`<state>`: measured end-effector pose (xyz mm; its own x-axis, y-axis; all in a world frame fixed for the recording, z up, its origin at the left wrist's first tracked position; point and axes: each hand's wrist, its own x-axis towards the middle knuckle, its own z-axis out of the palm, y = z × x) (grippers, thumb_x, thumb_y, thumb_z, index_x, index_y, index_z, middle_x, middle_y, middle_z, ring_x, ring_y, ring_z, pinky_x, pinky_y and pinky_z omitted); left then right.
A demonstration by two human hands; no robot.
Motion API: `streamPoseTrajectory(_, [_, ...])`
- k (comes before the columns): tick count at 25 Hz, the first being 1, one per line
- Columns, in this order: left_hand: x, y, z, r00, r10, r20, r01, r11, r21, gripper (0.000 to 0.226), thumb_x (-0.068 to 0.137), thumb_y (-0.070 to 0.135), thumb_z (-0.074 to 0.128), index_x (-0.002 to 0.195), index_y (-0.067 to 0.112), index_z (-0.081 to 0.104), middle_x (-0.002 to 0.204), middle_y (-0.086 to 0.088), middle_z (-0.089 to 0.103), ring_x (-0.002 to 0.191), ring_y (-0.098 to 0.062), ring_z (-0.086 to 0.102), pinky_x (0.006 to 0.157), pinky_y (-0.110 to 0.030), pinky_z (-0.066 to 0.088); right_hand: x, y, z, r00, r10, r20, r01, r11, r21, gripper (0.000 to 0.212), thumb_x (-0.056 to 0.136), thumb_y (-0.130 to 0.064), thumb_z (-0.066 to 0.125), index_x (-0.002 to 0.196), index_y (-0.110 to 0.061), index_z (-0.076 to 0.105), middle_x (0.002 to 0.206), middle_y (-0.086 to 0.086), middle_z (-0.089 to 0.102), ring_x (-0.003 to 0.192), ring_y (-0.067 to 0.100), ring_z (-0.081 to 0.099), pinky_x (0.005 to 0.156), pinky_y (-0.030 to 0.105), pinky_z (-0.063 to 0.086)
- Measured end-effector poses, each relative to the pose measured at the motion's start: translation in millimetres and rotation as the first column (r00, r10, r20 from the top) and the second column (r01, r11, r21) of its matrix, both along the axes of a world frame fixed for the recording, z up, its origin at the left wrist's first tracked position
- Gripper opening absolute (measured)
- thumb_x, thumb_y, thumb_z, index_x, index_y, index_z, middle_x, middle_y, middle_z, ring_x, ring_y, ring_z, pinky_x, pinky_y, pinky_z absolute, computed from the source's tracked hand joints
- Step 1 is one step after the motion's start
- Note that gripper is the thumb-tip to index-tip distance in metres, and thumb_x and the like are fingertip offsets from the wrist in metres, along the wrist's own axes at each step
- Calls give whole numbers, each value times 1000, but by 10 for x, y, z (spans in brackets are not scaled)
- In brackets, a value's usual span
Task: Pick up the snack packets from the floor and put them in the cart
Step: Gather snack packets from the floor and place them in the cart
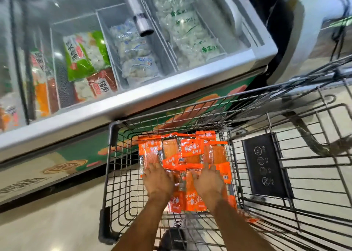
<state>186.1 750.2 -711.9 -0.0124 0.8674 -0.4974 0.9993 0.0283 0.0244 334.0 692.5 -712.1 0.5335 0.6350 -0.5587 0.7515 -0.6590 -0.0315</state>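
Observation:
Several orange snack packets [182, 151] lie in a loose pile on the bottom of a wire shopping cart [108, 165]. Both of my arms reach down into the basket. My left hand [158, 180] rests palm down on the left side of the pile, fingers spread. My right hand [208, 182] lies palm down on the right side, fingers spread too. Neither hand is closed around a packet. Parts of the pile are hidden under my hands and forearms.
A chest freezer [144, 96] with glass lids and bagged frozen food stands directly beyond the cart's left side. The cart's folding child seat with a black plastic flap [264, 165] is to the right. Beige tiled floor [51, 222] shows at the lower left.

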Motion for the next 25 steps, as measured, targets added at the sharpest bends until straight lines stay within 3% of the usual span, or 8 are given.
streamPoseTrajectory(2, [13,60,540,999,-26,44,21,994,111,82,93,67,39,151,9,32,154,-16,39,141,-31,39,115,-46,36,-101,137,555,1000,4,10,-5,993,122,82,93,-74,26,154,-19,30,157,15,38,138,33,45,109,46,45])
streamPoseTrajectory(4, [9,50,1133,995,-32,96,13,981,194,85,92,70,33,153,11,32,160,-17,33,146,-33,33,119,-48,31,-167,185,1183,1000,-3,-12,6,967,255,83,92,-75,29,152,-18,36,156,16,39,141,33,41,114,48,40])
streamPoseTrajectory(7, [-32,-106,2001,989,-36,141,-8,954,299,82,90,70,32,150,15,38,159,-15,35,144,-33,35,117,-50,31,-194,107,2097,999,0,-40,19,891,453,78,89,-73,40,143,-18,47,143,13,50,130,33,49,107,46,43])
streamPoseTrajectory(12, [-343,-627,3302,989,74,132,-129,864,487,81,88,71,40,150,19,39,158,-13,38,145,-34,33,117,-54,26,-405,-451,3320,984,156,-83,-45,673,738,70,87,-70,50,133,-17,58,129,11,55,117,32,56,98,42,48])
streamPoseTrajectory(16, [-918,-878,3939,995,49,89,-93,788,609,77,91,69,41,147,17,43,152,-15,43,139,-35,40,112,-52,34,-803,-756,3840,954,289,-79,-125,625,771,67,88,-66,55,133,-17,57,129,14,54,117,36,53,101,45,46])
streamPoseTrajectory(20, [-1447,-1306,4192,992,102,70,-124,782,611,75,91,67,39,146,17,44,148,-15,47,135,-33,44,108,-50,36,-1256,-971,4078,910,412,-44,-233,596,768,65,87,-67,55,131,-19,57,127,13,54,116,36,55,99,43,47])
streamPoseTrajectory(25, [-2559,-2279,4380,873,386,298,-485,620,617,70,88,66,50,143,23,46,140,-5,54,130,-27,47,108,-44,38,-2376,-1234,4380,796,604,-43,-362,532,765,71,86,-71,53,139,-24,52,134,11,51,124,32,50,103,44,47])
